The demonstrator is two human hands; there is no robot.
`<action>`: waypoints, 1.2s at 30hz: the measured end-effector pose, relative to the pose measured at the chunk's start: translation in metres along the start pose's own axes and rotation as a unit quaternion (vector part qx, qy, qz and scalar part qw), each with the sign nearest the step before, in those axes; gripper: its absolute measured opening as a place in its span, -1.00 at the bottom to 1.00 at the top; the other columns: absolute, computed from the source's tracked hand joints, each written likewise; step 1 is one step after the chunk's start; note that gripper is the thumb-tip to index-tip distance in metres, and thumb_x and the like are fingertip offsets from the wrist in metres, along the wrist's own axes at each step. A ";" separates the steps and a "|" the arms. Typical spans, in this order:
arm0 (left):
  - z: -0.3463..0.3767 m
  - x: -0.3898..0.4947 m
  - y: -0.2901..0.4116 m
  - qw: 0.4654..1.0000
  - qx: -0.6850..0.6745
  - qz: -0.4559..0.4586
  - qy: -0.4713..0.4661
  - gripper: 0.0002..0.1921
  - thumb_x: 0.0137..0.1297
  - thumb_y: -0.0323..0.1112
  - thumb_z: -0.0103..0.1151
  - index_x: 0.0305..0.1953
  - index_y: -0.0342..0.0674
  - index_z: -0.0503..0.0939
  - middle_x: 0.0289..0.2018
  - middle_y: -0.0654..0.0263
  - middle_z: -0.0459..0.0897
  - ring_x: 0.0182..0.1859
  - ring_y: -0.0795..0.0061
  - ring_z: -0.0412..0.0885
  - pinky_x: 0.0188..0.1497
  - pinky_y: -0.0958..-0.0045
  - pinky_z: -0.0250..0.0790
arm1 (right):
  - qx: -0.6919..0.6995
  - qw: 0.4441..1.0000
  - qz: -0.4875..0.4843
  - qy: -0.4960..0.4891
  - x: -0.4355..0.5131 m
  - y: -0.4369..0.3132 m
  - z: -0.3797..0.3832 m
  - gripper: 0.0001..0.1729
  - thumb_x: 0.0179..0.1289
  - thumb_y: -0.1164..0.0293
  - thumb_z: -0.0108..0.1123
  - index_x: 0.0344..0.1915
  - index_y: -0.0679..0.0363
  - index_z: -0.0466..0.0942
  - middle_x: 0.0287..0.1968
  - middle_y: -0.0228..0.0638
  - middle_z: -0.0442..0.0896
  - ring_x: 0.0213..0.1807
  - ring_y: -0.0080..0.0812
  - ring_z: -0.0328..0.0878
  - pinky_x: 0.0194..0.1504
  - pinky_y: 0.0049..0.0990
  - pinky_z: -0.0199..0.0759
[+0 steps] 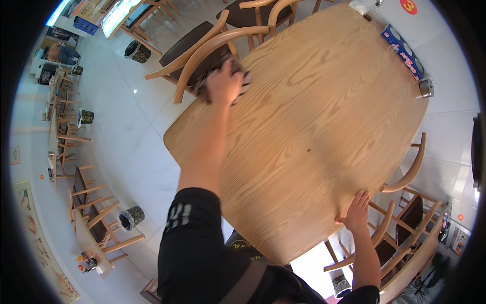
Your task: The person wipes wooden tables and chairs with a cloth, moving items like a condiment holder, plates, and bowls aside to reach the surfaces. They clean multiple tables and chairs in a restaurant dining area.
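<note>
My left hand (224,84) grips a dark, striped cloth (245,78) at the far left edge of the wooden table (303,110). Both the hand and the cloth are blurred, and part of the cloth hangs over the edge by a chair. My right hand (357,212) rests on the table's right edge with its fingers apart, holding nothing. Between my hands, a small dark spot (308,150) shows on the wood grain.
A blue box (403,52), a metal canister (426,88) and a glass bottle (372,10) stand along the wall end. Wooden chairs (207,49) flank the table. Lined bins (137,51) stand on the tiled floor. A person (62,54) is far off at left.
</note>
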State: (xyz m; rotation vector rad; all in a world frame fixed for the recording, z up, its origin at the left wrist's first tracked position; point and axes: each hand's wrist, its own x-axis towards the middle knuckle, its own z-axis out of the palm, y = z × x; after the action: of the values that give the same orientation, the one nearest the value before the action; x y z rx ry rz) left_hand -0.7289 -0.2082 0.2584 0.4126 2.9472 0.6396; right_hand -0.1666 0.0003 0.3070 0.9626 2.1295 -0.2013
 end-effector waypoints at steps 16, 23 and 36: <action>0.017 -0.321 0.025 0.971 0.049 0.232 -0.006 -0.27 0.23 -0.07 0.28 0.48 0.17 0.46 0.31 -0.25 0.43 0.38 -0.28 0.39 0.49 -0.25 0.17 | 0.017 0.986 -0.024 0.164 -0.023 0.023 0.010 0.56 -0.11 -0.10 0.72 0.70 0.17 -0.09 0.73 0.08 -0.03 0.77 0.08 -0.15 0.66 0.09 -0.03; 0.018 -0.552 0.045 0.764 -0.127 0.543 -0.326 -0.40 0.19 -0.15 0.36 0.33 0.17 0.65 0.62 0.17 0.28 0.69 0.05 0.07 0.68 -0.08 -0.01 | 0.278 0.870 -0.007 0.406 -0.092 -0.004 0.090 -0.27 0.37 0.36 0.32 0.52 0.14 0.40 0.66 0.00 0.23 0.70 -0.01 0.11 0.66 -0.05 0.01; -0.098 -0.236 -0.218 0.880 -0.088 0.450 -0.123 -0.51 0.11 -0.28 0.27 0.14 0.00 0.75 0.30 0.07 0.64 0.52 0.16 0.40 0.68 -0.10 -0.01 | 0.399 0.897 -0.053 0.181 -0.138 -0.291 0.017 -0.11 0.37 0.13 0.40 0.52 0.38 0.32 0.56 0.18 0.34 0.60 0.13 0.29 0.54 -0.12 0.27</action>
State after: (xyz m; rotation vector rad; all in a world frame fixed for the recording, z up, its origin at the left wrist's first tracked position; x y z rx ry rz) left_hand -0.5706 -0.5043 0.2646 1.7231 2.2907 0.8241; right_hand -0.3016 -0.2899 0.3469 1.4201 2.4787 -1.0938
